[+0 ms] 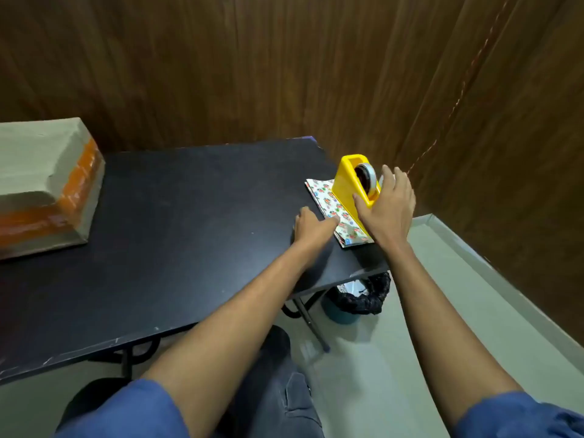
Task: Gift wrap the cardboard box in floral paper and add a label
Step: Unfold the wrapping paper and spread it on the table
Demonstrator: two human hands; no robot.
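1. Two bare hands reach across a black table (164, 216) toward its far right corner, where the folded floral paper (328, 205) lies flat.
2. A yellow tape dispenser (349, 178) stands on the paper's right part, with a roll of tape (368, 175) set in it.
3. The right hand (387, 207) grasps the dispenser from its near end: thumb on the left face, fingers curled over the top and the far side.
4. The left hand (311, 229) rests on the table at the paper's near left edge, its thumb lying on the paper; the fingers are bent under, and I cannot tell whether they pinch the sheet.
5. The cardboard box (44, 184), banded with orange tape, sits at the table's far left, well apart from the paper and both hands.
6. Under the right corner of the table stands a bin (357, 298) lined with a black bag.
7. Dark wood panelling (284, 64) forms the wall behind.
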